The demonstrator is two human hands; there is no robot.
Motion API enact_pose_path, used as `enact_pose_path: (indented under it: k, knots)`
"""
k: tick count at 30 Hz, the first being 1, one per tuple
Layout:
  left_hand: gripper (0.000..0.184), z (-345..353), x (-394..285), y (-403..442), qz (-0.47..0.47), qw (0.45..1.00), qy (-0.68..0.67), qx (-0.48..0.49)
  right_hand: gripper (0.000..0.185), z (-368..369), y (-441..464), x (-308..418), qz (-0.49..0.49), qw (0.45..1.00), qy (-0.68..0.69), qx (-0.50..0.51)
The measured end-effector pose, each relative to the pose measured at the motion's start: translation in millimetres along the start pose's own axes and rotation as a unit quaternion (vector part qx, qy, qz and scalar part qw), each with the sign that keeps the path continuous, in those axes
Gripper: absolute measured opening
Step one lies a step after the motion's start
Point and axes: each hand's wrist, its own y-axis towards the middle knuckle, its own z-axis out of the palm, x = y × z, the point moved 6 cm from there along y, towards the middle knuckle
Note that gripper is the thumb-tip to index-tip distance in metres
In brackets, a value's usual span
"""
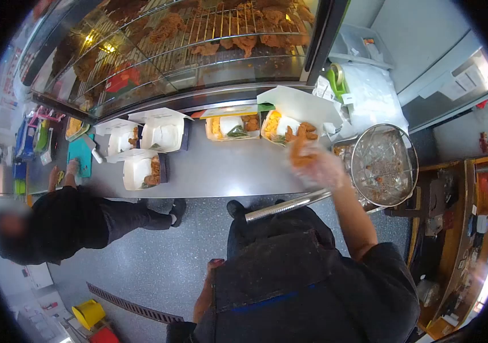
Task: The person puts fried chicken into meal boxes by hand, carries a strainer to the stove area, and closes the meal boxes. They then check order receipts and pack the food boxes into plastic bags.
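My right hand, in a clear plastic glove and a little blurred, grips a piece of fried chicken. It is just in front of an open takeaway box that holds orange-yellow food, a green packet and more fried chicken. Beside that stands a second filled box. A round wire skimmer lies right of this hand, its long metal handle passing under my forearm. My left hand hangs low by my side, away from the counter, its fingers mostly hidden.
A glass-fronted cabinet of fried chicken stands behind the steel counter. Several open white boxes sit left of centre. A co-worker works at the left by a teal board. White plastic bags lie at the back right.
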Motion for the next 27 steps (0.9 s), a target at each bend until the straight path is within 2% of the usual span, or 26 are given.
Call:
enact_pose_path:
  k: [1,2,3,4,5,6,7,9,10,11,13,14,15,16,20,22,23,25,27]
  knots:
    - [0.039,-1.8,-3.6,7.4,0.002,1.0,-0.002,-0.002,0.027,27.8,12.7,-14.8,0.056,0.998,0.03,0.001]
    - [0.033,8.2,-23.5,10.0,0.161,0.963,0.205,0.074,0.029,39.3,31.3,-31.6,0.113,0.993,0.034,0.013]
    - [0.028,16.3,-39.9,6.2,0.338,0.861,0.37,0.084,0.031,42.8,54.2,-51.3,0.169,0.985,0.037,0.024]
    - [0.024,-0.9,-1.8,24.9,0.182,0.945,0.267,0.048,0.031,45.1,79.5,-63.8,0.17,0.985,0.035,0.027]
    - [0.02,-12.5,4.2,19.4,0.02,0.997,0.062,-0.038,0.035,39.4,106.0,-74.0,0.152,0.986,0.067,-0.032]
    - [0.017,-8.7,-46.7,-19.5,-0.084,0.976,-0.116,-0.161,0.039,33.9,122.0,-76.8,0.134,0.982,0.099,-0.09]
    - [0.015,-8.6,-56.2,-20.5,-0.087,0.976,-0.108,-0.165,0.039,36.8,123.5,-72.9,0.136,0.982,0.098,-0.089]
    - [0.013,-11.3,-68.9,-20.2,-0.092,0.977,-0.082,-0.175,0.046,25.6,116.9,-49.5,0.082,0.984,0.009,-0.158]
    - [0.013,-12.2,-74.4,-21.3,-0.091,0.977,-0.082,-0.175,0.043,-7.4,132.1,-57.5,-0.024,0.98,-0.169,-0.104]
    - [0.014,-11.5,-72.4,-24.7,-0.088,0.976,-0.072,-0.186,0.04,-39.9,143.2,-66.4,-0.141,0.928,-0.333,-0.087]
    - [0.015,-11.5,-59.5,-28.7,-0.088,0.976,-0.057,-0.192,0.029,-29.6,92.9,-20.6,-0.244,0.823,-0.457,-0.233]
    - [0.015,-10.6,-51.3,-30.0,-0.09,0.977,-0.052,-0.184,0.029,-25.5,86.4,-9.6,-0.239,0.823,-0.459,-0.234]
    - [0.015,-10.9,-42.3,-29.8,-0.092,0.98,-0.049,-0.171,0.026,-20.5,84.3,1.3,-0.202,0.722,-0.61,-0.257]
    - [0.015,-11.2,-32.6,-28.7,-0.093,0.982,-0.044,-0.157,0.024,-16.9,83.7,8.2,-0.159,0.596,-0.739,-0.271]
    - [0.017,-25.1,-10.1,-20.3,-0.083,0.989,-0.012,-0.119,0.025,-14.2,71.8,13.2,-0.096,0.588,-0.762,-0.255]
    - [0.017,-32.4,-9.6,-16.4,-0.079,0.991,0.004,-0.108,0.024,-15.9,55.5,20.1,-0.031,0.596,-0.759,-0.259]
    - [0.018,-35.9,-11.8,-14.2,-0.076,0.992,0.012,-0.105,0.024,-18.9,49.9,22.1,-0.027,0.595,-0.76,-0.262]
    - [0.019,-40.7,-22.0,-8.4,-0.066,0.993,0.029,-0.097,0.023,-14.7,41.1,23.9,-0.095,0.581,-0.778,-0.221]
    - [0.019,-42.8,-46.7,0.7,-0.037,0.994,0.047,-0.09,0.024,-14.0,29.9,27.1,-0.053,0.585,-0.778,-0.225]
